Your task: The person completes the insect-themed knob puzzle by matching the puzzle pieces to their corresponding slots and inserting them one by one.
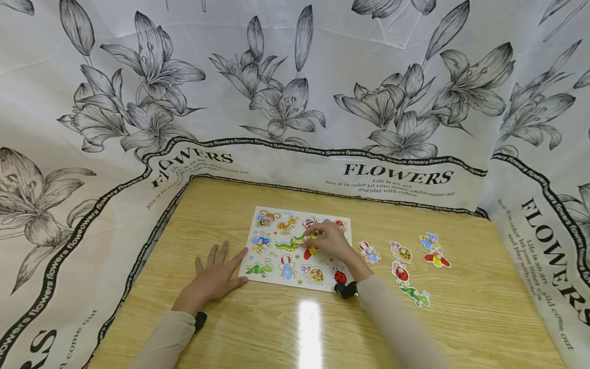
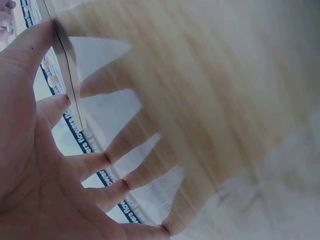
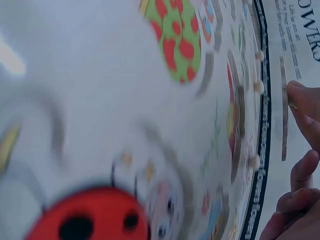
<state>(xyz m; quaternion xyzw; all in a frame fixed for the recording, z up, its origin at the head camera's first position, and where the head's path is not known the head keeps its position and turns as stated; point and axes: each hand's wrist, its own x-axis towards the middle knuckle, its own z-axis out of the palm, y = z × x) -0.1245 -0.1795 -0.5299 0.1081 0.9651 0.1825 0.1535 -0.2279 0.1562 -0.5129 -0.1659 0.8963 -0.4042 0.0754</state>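
A white puzzle board (image 1: 279,282) printed with cartoon insects lies on the wooden table. Above its middle, my right hand (image 1: 331,241) pinches a green caterpillar puzzle piece (image 1: 298,240) between thumb and fingers. The matching printed caterpillar (image 1: 285,246) shows just left of that piece. In the right wrist view the held piece (image 3: 284,115) appears edge-on, apart from the board. My left hand (image 1: 214,279) rests flat on the table with fingers spread, thumb and index fingertip at the board's left edge. The left wrist view shows this hand (image 2: 30,150) touching the board edge (image 2: 64,55).
Right of the board lie loose pieces: a blue stag beetle (image 1: 370,252), a snail (image 1: 400,251), a ladybug (image 1: 400,273), a grasshopper (image 1: 415,295), a blue-winged insect (image 1: 429,241) and a red-winged insect (image 1: 437,259). Flower-printed cloth (image 1: 286,164) borders the table (image 1: 258,328).
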